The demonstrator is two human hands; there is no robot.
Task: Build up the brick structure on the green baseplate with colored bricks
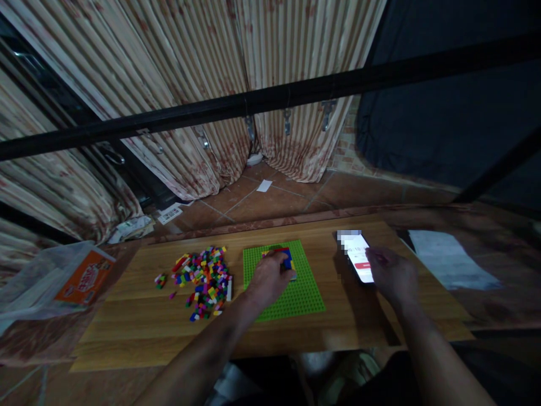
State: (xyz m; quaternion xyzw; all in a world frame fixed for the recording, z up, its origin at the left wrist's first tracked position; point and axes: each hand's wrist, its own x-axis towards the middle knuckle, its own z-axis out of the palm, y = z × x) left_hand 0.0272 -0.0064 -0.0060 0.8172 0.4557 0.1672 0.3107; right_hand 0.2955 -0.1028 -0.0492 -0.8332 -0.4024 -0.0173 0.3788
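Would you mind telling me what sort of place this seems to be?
Probably a dimly lit room in a home: striped curtains hang to a tiled floor, and a low wooden board carries toy bricks, a green baseplate and a lit phone.

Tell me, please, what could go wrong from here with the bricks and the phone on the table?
The left hand rests on the small brick build on the green baseplate; a push could slide the plate, since nothing visibly holds it.
The right hand is at the lit phone, so split attention might misplace a brick.
The loose bricks lie spread left of the plate; an arm sweep could scatter them.
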